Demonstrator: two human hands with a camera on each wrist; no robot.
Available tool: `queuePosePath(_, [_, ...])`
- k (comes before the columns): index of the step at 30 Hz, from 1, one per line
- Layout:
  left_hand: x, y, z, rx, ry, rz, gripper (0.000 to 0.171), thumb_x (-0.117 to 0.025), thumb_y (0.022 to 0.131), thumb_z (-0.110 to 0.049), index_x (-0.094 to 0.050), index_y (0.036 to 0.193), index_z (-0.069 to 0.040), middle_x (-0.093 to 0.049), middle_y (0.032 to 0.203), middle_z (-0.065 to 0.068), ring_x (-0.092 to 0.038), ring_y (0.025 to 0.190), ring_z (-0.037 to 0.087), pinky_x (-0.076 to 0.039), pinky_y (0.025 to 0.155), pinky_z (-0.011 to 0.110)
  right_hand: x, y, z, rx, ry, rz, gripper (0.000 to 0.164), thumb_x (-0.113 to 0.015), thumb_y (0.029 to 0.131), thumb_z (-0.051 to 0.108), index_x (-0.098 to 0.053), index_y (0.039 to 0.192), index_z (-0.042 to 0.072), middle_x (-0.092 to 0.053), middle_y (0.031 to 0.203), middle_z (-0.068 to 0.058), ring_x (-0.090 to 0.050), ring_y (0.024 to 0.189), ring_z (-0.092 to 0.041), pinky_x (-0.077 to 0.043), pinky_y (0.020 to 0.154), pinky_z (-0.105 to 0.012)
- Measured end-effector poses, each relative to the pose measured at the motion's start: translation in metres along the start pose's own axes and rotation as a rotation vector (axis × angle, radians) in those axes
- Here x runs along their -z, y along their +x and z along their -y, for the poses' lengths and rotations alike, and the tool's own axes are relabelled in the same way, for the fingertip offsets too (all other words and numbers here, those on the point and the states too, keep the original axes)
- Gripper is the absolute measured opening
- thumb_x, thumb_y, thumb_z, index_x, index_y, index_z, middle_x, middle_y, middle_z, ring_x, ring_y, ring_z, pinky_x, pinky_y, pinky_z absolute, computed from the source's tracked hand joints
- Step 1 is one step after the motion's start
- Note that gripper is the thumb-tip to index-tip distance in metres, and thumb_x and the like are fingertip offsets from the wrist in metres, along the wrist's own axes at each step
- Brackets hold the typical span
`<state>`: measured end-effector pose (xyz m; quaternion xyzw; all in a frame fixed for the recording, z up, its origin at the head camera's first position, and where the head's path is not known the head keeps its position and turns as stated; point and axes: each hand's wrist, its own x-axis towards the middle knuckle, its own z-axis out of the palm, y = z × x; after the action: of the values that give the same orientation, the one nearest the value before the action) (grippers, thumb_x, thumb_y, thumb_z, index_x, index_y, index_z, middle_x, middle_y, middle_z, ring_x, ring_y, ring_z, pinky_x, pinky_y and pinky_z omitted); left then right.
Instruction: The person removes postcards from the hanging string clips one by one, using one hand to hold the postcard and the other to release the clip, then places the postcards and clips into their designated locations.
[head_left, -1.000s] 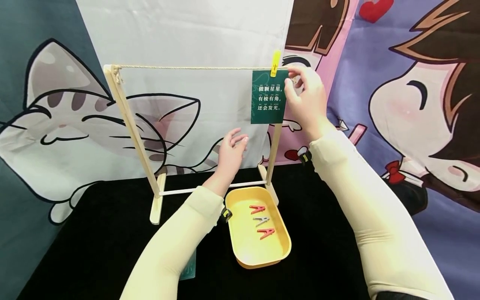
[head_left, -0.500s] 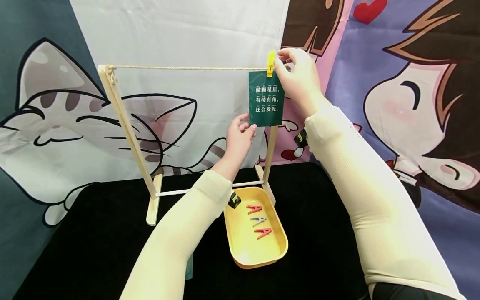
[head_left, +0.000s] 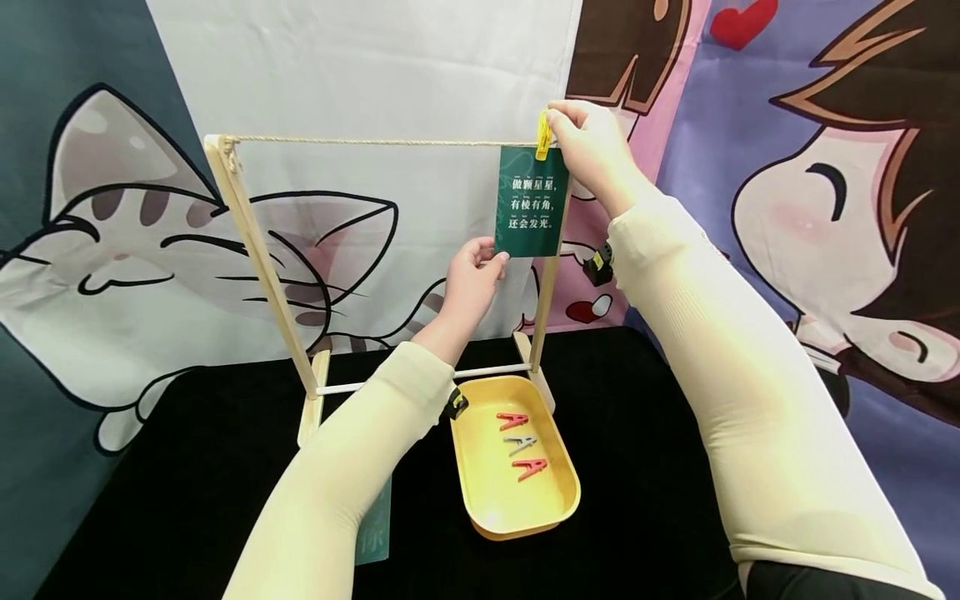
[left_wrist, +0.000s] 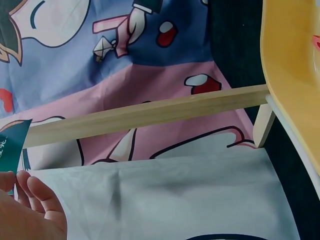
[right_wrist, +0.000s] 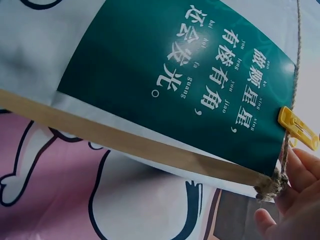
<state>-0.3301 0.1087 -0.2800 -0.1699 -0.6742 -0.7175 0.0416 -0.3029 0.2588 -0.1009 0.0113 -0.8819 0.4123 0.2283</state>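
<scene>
A dark green card (head_left: 530, 200) printed with white characters hangs on a rope (head_left: 375, 142) near its right end. A yellow clothespin (head_left: 543, 137) sits over the rope and the card's top edge. At the top of this clothespin (right_wrist: 294, 125) are the fingers of my right hand (head_left: 596, 154), which pinches it; part of that grip is hidden in the right wrist view. My left hand (head_left: 472, 283) pinches the card's lower left corner between thumb and fingers, also seen in the left wrist view, where only part of the card (left_wrist: 12, 147) shows.
The rope is tied to a wooden frame (head_left: 262, 258) on a black cloth. A yellow tray (head_left: 517, 508) before it holds two red clothespins (head_left: 531, 468) and a grey one (head_left: 521, 443). Under my left forearm lies another green card (head_left: 375, 529). Cartoon cloth hangs behind.
My left hand has risen to the card's lower left corner and taken hold. My right hand has moved left from the card's upper right edge to the clothespin, which now appears slightly turned.
</scene>
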Motion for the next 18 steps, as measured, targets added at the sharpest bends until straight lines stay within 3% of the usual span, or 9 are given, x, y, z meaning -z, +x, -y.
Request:
queuePosePath(6, [-0.0014,0.0007,0.0023,0.003,0.023,0.010,0.028,-0.065,0.098,-0.018,-0.061,0.124,-0.008,-0.068,0.106,0.005,-0.063,0.081,0.016,-0.051,0.069,0.031,-0.0009,0.0014,0.0013,-0.071,0.083,0.045,0.044,-0.042,0.106,0.038,-0.046,0.149,0.028,-0.047,0.148,0.007,-0.037,0.133,-0.005,-0.031,0.113,-0.027])
queuePosePath(11, [-0.0029,0.0011,0.0034,-0.005,0.035,0.017,0.028,-0.065,0.098,-0.017,-0.061,0.124,-0.007,-0.068,0.106,0.006,-0.064,0.085,0.024,-0.050,0.067,0.027,0.0010,0.0006,0.0042,-0.099,0.090,0.071,0.043,-0.040,0.106,0.037,-0.050,0.146,0.026,-0.050,0.138,0.001,-0.038,0.128,-0.009,-0.035,0.111,-0.029])
queuePosePath(18, [-0.0021,0.0008,0.0052,-0.009,0.051,0.013,0.029,-0.066,0.097,-0.018,-0.062,0.124,-0.008,-0.068,0.105,0.005,-0.063,0.082,0.017,-0.054,0.077,0.033,0.0041,-0.0002,0.0041,-0.077,0.132,0.068,0.037,-0.049,0.105,0.031,-0.059,0.138,0.018,-0.056,0.122,0.000,-0.043,0.118,-0.012,-0.040,0.104,-0.028])
